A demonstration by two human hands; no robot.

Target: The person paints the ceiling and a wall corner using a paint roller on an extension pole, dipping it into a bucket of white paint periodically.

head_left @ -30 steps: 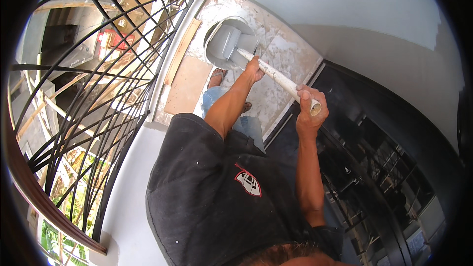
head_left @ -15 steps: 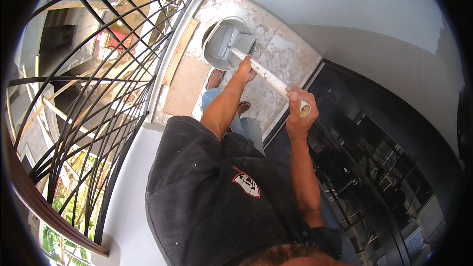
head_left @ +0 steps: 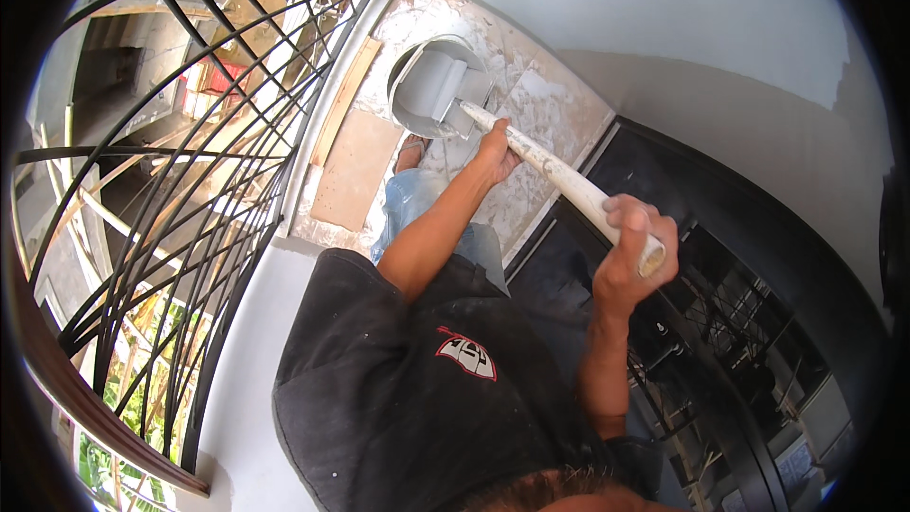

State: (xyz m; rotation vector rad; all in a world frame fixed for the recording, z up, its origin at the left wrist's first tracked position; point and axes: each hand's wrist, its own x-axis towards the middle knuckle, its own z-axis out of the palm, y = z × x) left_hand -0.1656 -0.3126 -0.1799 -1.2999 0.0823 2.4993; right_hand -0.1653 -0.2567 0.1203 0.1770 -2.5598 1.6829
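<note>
Both my hands are closed round a long white pole [head_left: 559, 173], smeared with grey, that slants down from right to left. My left hand [head_left: 498, 152] grips it low, near the bucket. My right hand [head_left: 637, 246] wraps the upper end, where the hollow tip shows. The pole's lower end reaches the right side of a round bucket [head_left: 394, 95] on the floor. Inside the bucket is wet-looking grey paint [head_left: 427, 79]. A grey paint roller head [head_left: 452, 90] seems to be at the pole's foot, though paint blurs its outline.
A black metal railing [head_left: 237, 133] runs along the left, above a lower yard. Beside the bucket lie a wooden strip [head_left: 346, 100] and a tan board [head_left: 355, 171] on a paint-stained floor [head_left: 526, 85]. A grey wall [head_left: 682, 28] and dark glass doors [head_left: 701, 228] stand on the right.
The pole has been drawn up and to the right, and its foot moved toward the bucket's right side. Both hands shifted right and nearer to me, still gripping it.
</note>
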